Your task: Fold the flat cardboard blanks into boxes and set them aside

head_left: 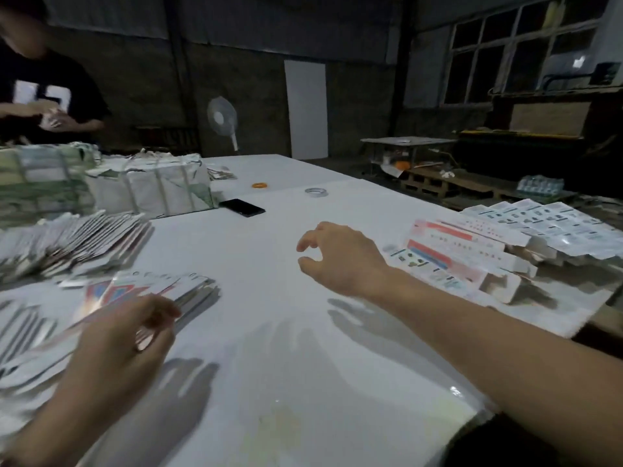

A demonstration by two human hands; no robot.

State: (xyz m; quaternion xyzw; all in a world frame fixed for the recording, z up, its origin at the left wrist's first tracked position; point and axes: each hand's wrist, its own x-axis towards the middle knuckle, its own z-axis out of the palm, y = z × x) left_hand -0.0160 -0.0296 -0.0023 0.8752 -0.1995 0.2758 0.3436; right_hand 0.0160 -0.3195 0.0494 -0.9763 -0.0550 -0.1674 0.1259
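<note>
Dim workshop; over the tabletop (269,251) both hands hang loose-fingered, holding nothing: left hand (128,335) could scatter the fanned blanks (161,288).

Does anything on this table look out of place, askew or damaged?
Little stands out. A black phone, an orange ring and a clear tape roll lie loose on the white table, and the flat printed cardboard blanks at left are fanned out unevenly. No damage shows.

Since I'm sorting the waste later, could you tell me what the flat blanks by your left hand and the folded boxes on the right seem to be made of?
Flat blanks: apparently thin printed card with a glossy finish, judging by the glare on the sheets. Folded boxes: seemingly the same coated card, printed outside, with plain pale open ends.
</note>
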